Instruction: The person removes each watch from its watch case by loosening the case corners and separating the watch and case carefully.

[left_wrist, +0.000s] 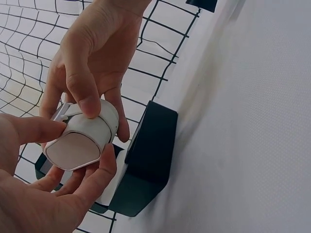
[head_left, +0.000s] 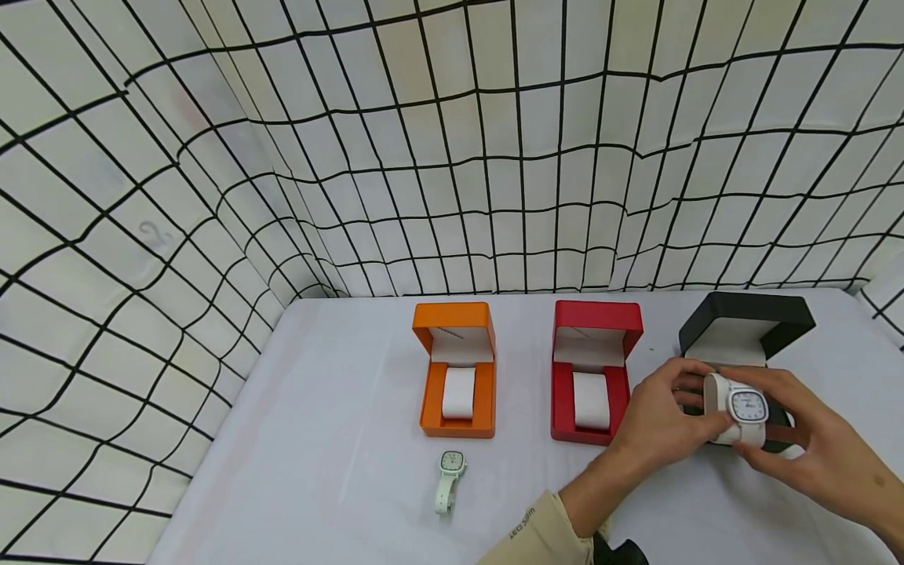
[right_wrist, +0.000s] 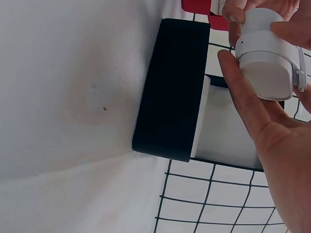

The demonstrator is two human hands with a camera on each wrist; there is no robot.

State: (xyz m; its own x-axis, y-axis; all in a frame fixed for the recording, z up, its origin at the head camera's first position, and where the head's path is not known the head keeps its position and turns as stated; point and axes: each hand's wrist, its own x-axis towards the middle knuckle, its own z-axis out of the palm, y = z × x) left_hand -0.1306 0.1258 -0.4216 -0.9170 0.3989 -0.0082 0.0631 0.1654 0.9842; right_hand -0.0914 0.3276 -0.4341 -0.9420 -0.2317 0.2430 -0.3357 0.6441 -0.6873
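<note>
A white wristwatch [head_left: 749, 410] with a squarish dial is wrapped around a white watch pillow [head_left: 715, 396]. My left hand [head_left: 660, 416] grips the pillow from the left, its thumb beside the watch strap. From the other side my right hand [head_left: 812, 439] holds the watch and pillow between thumb and fingers. Both hands are over the open black watch box [head_left: 749, 326], whose lid stands up behind them. In the right wrist view the flat end of the pillow [right_wrist: 267, 80] shows inside the strap. The hands hide much of the box's lower part.
An open orange box [head_left: 457, 428] and an open red box [head_left: 586, 431] stand to the left, each with a white pillow inside. A pale green watch [head_left: 449, 480] lies in front of the orange box. Black wire grid [head_left: 523, 157] borders the white table [head_left: 339, 408].
</note>
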